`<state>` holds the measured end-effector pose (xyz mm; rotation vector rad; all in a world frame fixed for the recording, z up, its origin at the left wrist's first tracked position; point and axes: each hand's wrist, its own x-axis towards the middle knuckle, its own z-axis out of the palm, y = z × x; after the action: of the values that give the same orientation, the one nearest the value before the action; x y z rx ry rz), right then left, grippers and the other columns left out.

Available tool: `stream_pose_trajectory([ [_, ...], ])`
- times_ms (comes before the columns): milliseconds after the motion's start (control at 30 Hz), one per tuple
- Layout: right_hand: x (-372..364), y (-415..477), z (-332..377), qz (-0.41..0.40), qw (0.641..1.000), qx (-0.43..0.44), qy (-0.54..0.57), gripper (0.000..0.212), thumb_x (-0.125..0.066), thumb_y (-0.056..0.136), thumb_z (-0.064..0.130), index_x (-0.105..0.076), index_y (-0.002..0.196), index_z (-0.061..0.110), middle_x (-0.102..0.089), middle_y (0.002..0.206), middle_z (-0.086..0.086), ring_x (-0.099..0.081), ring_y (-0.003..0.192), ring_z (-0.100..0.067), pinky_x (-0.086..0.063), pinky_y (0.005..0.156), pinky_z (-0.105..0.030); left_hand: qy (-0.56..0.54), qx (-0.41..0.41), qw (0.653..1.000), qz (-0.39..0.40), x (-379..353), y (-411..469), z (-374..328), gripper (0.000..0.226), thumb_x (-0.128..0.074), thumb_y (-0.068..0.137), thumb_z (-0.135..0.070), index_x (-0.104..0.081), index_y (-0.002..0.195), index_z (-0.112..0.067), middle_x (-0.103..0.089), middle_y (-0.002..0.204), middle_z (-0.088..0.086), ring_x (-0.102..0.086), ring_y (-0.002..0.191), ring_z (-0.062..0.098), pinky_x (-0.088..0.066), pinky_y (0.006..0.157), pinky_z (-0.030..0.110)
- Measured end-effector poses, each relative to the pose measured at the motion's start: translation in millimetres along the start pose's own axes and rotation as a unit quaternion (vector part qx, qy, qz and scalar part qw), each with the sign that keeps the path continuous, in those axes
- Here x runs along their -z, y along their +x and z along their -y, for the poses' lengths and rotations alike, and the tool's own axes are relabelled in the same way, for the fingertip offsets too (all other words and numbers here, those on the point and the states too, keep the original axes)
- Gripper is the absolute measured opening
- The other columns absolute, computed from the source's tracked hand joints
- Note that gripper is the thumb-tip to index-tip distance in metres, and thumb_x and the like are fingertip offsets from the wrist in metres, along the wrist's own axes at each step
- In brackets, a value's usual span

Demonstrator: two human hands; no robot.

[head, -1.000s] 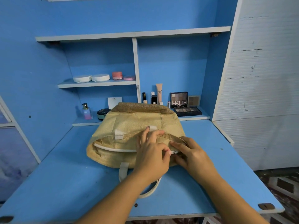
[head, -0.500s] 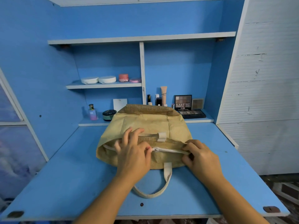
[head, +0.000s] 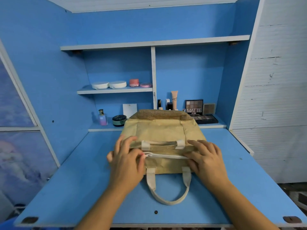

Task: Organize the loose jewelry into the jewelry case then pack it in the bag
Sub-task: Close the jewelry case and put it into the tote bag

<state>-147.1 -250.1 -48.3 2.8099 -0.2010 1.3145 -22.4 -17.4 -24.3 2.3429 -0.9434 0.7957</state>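
Bag (head: 159, 130) of tan fabric lies on the desk (head: 83, 188), handle (head: 167, 202) toward the front edge. Left hand (head: 127, 166) pinches the zipper (head: 166, 156) at its left end; right hand (head: 207, 161) grips the right end.

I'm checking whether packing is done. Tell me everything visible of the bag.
The bag is tan, of woven, paper-like cloth, with a darker glittery base toward the shelf. It lies flat on the desk, mouth nearest the camera. A white zipper runs across the mouth, shut along the stretch in view. One cream handle loops onto the desk; the other lies flat on top. The left hand pinches the zipper's left end; the right hand grips the bag's right end. Its contents are hidden.
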Motion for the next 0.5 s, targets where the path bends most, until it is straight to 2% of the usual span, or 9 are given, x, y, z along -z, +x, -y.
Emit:
stream_pose_trajectory([
  [133,1.3,1.3,0.8,0.019,1.000,0.010,0.003,0.019,-0.056,0.080,0.034,-0.071,0.086,0.025,-0.062,0.123,0.000,-0.054,0.112,-0.029,-0.038,0.094,-0.044,-0.022,-0.009,1.000,-0.016,-2.0,-11.5,25.2,0.025,-0.047,0.086,-0.043,-0.065,0.074,-0.030,-0.056,0.125,-0.009,-0.037,0.137,0.023,-0.027,0.099,0.056],
  [300,-6.9,11.9,29.8,0.048,0.998,0.047,0.001,0.020,-0.061,0.079,0.038,-0.071,0.091,0.026,-0.058,0.128,-0.009,-0.051,0.116,-0.031,-0.040,0.096,-0.051,-0.093,-0.026,0.995,-0.038,-10.6,-16.8,21.1,0.023,-0.049,0.088,-0.037,-0.064,0.079,-0.023,-0.055,0.124,-0.004,-0.041,0.134,0.025,-0.034,0.097,0.044],
  [500,-5.6,13.9,30.0,0.048,0.998,0.032,0.012,0.020,-0.054,0.082,0.036,-0.071,0.079,0.027,-0.058,0.130,-0.004,-0.056,0.109,-0.028,-0.041,0.089,-0.043,-0.019,-0.042,0.997,-0.068,11.5,-18.0,47.4,0.025,-0.052,0.087,-0.035,-0.066,0.073,-0.020,-0.057,0.125,0.004,-0.041,0.134,0.033,-0.033,0.100,0.046],
])
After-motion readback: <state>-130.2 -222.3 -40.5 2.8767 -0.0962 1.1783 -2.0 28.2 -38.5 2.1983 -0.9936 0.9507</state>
